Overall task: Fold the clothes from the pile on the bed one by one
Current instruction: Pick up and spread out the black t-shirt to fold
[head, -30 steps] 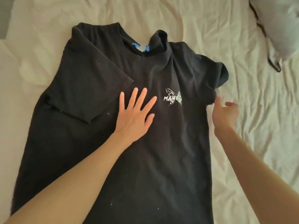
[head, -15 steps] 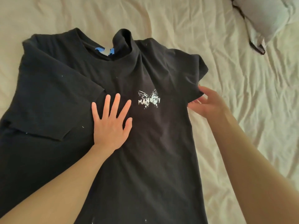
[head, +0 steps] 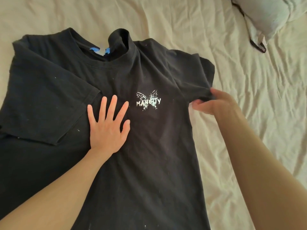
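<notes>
A black T-shirt [head: 149,163] with a white butterfly print [head: 147,101] lies front up on the bed. Its left sleeve [head: 49,105] is folded inward over the body. My left hand [head: 108,127] presses flat on the chest with fingers spread, just left of the print. My right hand [head: 214,103] pinches the hem of the right sleeve [head: 196,75] at the shirt's right edge. The collar is bunched up, and a blue label [head: 99,50] shows inside it.
The cream bed sheet [head: 257,105] is wrinkled all around the shirt. A pale grey garment or pillow with dark trim [head: 265,19] lies at the top right corner.
My right hand has closed its fingers on the right sleeve's hem, where it was reaching before. My left hand stays flat on the chest. The view has shifted slightly.
</notes>
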`<state>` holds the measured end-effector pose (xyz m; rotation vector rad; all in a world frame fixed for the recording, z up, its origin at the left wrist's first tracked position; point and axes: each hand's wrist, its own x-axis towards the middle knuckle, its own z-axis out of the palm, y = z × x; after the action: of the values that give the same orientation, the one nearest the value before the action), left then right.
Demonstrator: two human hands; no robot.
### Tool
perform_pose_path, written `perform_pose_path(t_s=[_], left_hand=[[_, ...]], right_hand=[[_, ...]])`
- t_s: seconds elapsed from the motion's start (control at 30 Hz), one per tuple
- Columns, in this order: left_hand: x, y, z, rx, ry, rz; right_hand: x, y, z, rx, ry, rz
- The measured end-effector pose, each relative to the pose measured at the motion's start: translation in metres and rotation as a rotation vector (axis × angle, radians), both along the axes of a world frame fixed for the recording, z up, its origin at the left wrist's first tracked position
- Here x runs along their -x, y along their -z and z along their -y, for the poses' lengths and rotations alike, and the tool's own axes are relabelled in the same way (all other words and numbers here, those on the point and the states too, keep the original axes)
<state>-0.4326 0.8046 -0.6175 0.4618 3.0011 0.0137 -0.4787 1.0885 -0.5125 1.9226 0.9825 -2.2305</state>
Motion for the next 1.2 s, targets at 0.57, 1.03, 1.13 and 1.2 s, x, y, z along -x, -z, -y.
perform_pose_path(t_s=[0.57, 1.03, 1.13, 1.2], left_hand=[[0.023, -0.04, 0.004, -1.044, -0.542, 0.303], [0.134, -0.084, -0.095, -0.946, -0.467, 0.412], [0.15, -0.082, -0.099, -0.993, -0.612, 0.514], [0.157, -0.08, -0.1, -0.972, -0.631, 0.59]], right_hand=[[-0.092, 0.038, 0.086, -1.597, -1.843, -0.562], [-0.113, 0.027, 0.099, -1.239, -1.047, -0.29], [-0.088, 0.017, 0.093, -0.6, -0.556, 0.052], [-0.07, 0.017, 0.082, -0.231, -0.437, 0.075]])
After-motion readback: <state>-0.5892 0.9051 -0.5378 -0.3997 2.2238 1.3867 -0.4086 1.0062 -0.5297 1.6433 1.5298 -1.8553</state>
